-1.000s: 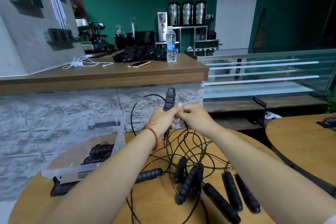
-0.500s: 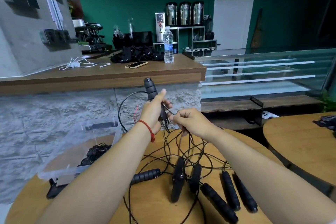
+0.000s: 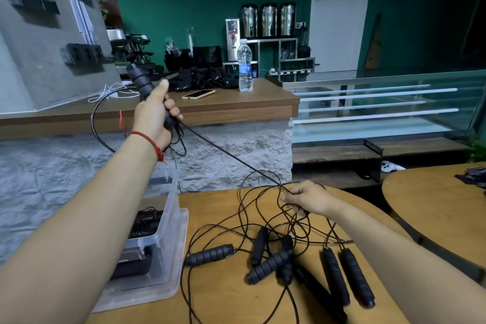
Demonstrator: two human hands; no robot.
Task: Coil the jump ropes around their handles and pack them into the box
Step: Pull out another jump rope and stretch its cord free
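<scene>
Black ribbed handles (image 3: 210, 258); black ropes (image 3: 231, 154); clear box (image 3: 171, 221) (dark coils (image 3: 146, 221) inside); red wrist string (image 3: 147, 137).

A single wide-angle head-worn view faces forward and down; close below it the table (image 3: 231, 302) lies under the right grip (image 3: 307, 198); the left grip (image 3: 152, 121) is raised farther ahead.

Wooden table (image 3: 215, 202) holds clear box (image 3: 168, 244) and tangled jump ropes (image 3: 271, 263).

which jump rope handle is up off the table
The handle gripped in the left hand, held in the air; the other loose handles lie on the table.
</scene>
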